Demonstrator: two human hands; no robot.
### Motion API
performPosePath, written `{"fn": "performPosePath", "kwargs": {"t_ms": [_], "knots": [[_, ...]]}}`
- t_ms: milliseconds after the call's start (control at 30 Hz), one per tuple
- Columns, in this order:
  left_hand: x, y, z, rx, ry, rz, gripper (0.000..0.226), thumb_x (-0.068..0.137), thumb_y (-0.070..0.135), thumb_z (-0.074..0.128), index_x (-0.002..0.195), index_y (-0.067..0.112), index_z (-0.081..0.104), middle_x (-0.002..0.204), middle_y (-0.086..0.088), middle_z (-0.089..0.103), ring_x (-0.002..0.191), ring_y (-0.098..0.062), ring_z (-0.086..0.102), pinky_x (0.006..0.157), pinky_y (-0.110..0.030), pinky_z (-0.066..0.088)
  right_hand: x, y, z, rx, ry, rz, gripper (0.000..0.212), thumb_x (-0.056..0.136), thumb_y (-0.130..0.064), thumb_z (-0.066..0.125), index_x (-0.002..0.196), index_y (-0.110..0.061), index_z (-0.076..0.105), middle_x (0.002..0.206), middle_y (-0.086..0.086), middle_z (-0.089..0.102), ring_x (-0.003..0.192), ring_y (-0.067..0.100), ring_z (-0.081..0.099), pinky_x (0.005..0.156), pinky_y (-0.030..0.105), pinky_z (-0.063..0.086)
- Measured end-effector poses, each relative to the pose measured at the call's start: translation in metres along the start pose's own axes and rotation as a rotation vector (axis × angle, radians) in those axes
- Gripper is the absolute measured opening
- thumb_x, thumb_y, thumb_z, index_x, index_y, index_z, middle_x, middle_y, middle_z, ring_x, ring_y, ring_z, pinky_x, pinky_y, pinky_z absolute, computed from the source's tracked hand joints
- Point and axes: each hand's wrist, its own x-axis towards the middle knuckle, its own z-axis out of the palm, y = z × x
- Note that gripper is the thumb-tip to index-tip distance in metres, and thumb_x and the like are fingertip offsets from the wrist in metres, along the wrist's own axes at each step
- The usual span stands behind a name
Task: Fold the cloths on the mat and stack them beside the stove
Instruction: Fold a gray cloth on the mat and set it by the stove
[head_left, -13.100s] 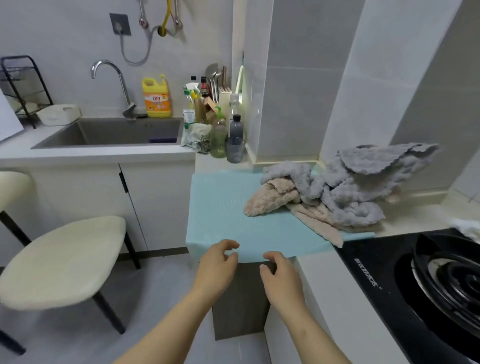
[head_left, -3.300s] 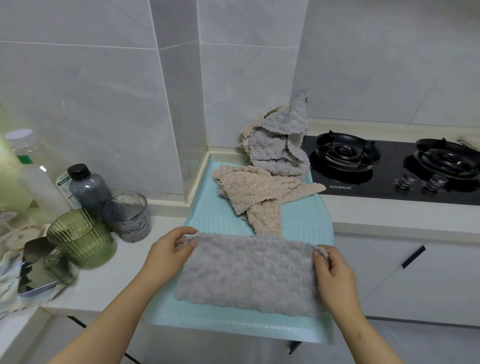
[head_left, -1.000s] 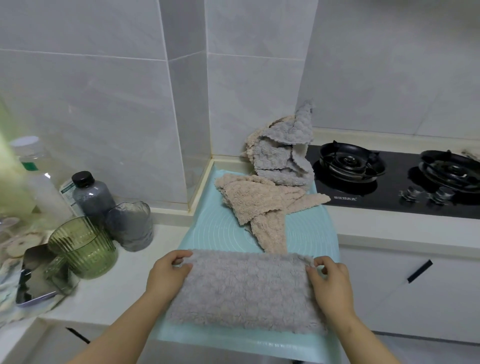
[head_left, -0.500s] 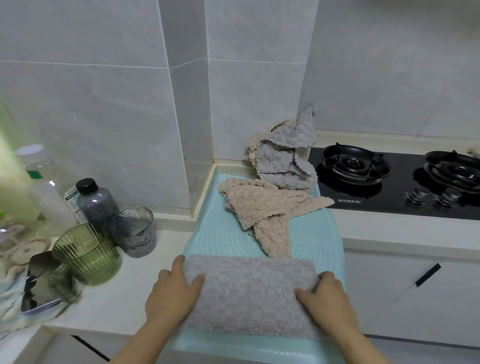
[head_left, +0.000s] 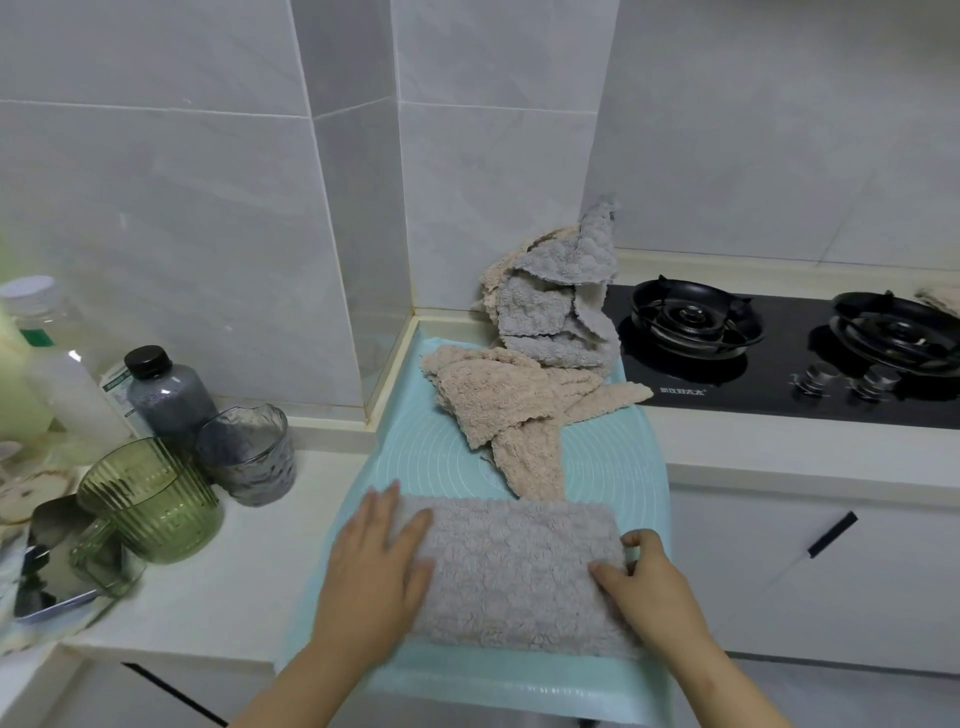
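Lowest in the frame, my left hand lay flat with its fingers straight and slightly spread, pressing down on the left end of the folded grey cloth. My right hand was at the cloth's right end, fingers bent over the top and thumb curled against the edge, pinching that end. The cloth lay as a long rectangle across the near part of the pale blue mat, at lower centre. Above it on the mat, a beige cloth lay crumpled, one tail just reaching the grey cloth's far edge. Further up, a heap of grey cloths leaned against the tiled wall at the mat's far end, just beside the black stove at centre right. At left on the counter stood a green glass, a grey glass and a dark bottle.
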Motion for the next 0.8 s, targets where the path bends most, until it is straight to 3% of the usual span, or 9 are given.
{"fn": "performPosePath", "kwargs": {"t_ms": [133, 267, 300, 367, 433, 500, 567, 667, 800], "knots": [[-0.008, 0.023, 0.021, 0.171, -0.323, 0.107, 0.056, 0.09, 0.068, 0.015, 0.143, 0.048, 0.02, 0.136, 0.005, 0.054, 0.126, -0.025, 0.044, 0.109, -0.038, 0.003, -0.003, -0.002, -0.001, 0.053, -0.086, -0.001, 0.05, 0.086, -0.027, 0.061, 0.128, -0.025, 0.034, 0.102, -0.003, 0.054, 0.09, 0.018, 0.056, 0.073, 0.029, 0.044], [-0.006, 0.031, 0.02, 0.257, -0.442, 0.139, 0.058, 0.087, 0.073, 0.012, 0.127, 0.049, 0.046, 0.129, 0.005, 0.06, 0.118, -0.027, 0.057, 0.109, -0.042, 0.0, -0.001, -0.005, -0.006, 0.27, -0.141, 0.028, 0.057, 0.085, -0.01, 0.061, 0.133, -0.029, 0.036, 0.103, 0.007, 0.06, 0.089, 0.021, 0.062, 0.079, 0.036, 0.053], [-0.003, 0.032, 0.015, 0.252, -0.465, 0.142, 0.063, 0.085, 0.075, 0.007, 0.128, 0.05, 0.045, 0.136, 0.003, 0.053, 0.124, -0.029, 0.052, 0.111, -0.043, -0.008, -0.002, -0.008, -0.008, 0.306, -0.144, 0.028, 0.058, 0.085, -0.008, 0.061, 0.133, -0.03, 0.036, 0.1, 0.011, 0.06, 0.088, 0.024, 0.063, 0.079, 0.038, 0.054], [0.003, 0.033, 0.006, 0.188, -0.421, 0.137, 0.082, 0.069, 0.082, -0.01, 0.139, 0.055, 0.021, 0.156, 0.006, 0.009, 0.144, -0.03, 0.011, 0.108, -0.044, -0.022, -0.004, -0.018, -0.01, 0.368, -0.132, 0.021, 0.06, 0.085, -0.006, 0.061, 0.132, -0.033, 0.037, 0.098, 0.016, 0.059, 0.086, 0.028, 0.063, 0.078, 0.041, 0.055], [0.006, 0.038, -0.002, 0.127, -0.482, 0.124, 0.088, 0.063, 0.087, -0.006, 0.143, 0.052, 0.009, 0.157, 0.011, -0.009, 0.145, -0.024, -0.005, 0.113, -0.046, -0.005, -0.006, -0.032, -0.01, 0.436, -0.118, -0.002, 0.061, 0.084, -0.004, 0.062, 0.132, -0.034, 0.037, 0.096, 0.015, 0.058, 0.083, 0.029, 0.063, 0.075, 0.04, 0.054], [0.01, 0.046, -0.008, -0.04, -0.436, 0.069, 0.062, 0.083, 0.072, 0.027, 0.14, 0.046, 0.027, 0.153, 0.008, 0.017, 0.139, -0.021, 0.017, 0.11, -0.038, 0.017, -0.008, -0.047, -0.008, 0.532, -0.122, -0.042, 0.063, 0.084, -0.002, 0.062, 0.132, -0.034, 0.037, 0.088, 0.011, 0.059, 0.077, 0.026, 0.062, 0.073, 0.039, 0.052], [0.013, 0.053, -0.017, -0.612, -0.326, -0.203, 0.039, 0.092, 0.048, 0.046, 0.129, 0.035, 0.047, 0.135, 0.006, 0.046, 0.121, -0.015, 0.043, 0.1, -0.031, 0.036, -0.012, -0.064, -0.004, 0.625, -0.18, -0.088, 0.063, 0.085, -0.001, 0.06, 0.134, -0.034, 0.036, 0.085, 0.008, 0.061, 0.075, 0.022, 0.061, 0.072, 0.037, 0.05], [0.022, 0.053, -0.037, -1.43, -0.424, -0.717, 0.038, 0.095, 0.051, 0.037, 0.113, 0.023, 0.056, 0.107, -0.004, 0.064, 0.09, -0.02, 0.062, 0.075, -0.032, 0.048, -0.022, -0.086, 0.007, 0.741, -0.415, -0.126, 0.057, 0.09, -0.006, 0.055, 0.133, -0.035, 0.032, 0.091, 0.004, 0.065, 0.07, 0.017, 0.059, 0.063, 0.03, 0.049], [0.028, 0.028, -0.047, -1.673, -0.509, -0.926, 0.056, 0.086, 0.067, 0.036, 0.11, 0.02, 0.056, 0.106, -0.014, 0.068, 0.096, -0.03, 0.065, 0.078, -0.04, 0.053, -0.026, -0.093, 0.021, 0.722, -0.517, -0.127, 0.037, 0.095, -0.01, 0.047, 0.128, -0.026, 0.042, 0.097, 0.006, 0.069, 0.074, 0.021, 0.064, 0.06, 0.026, 0.053]]}}
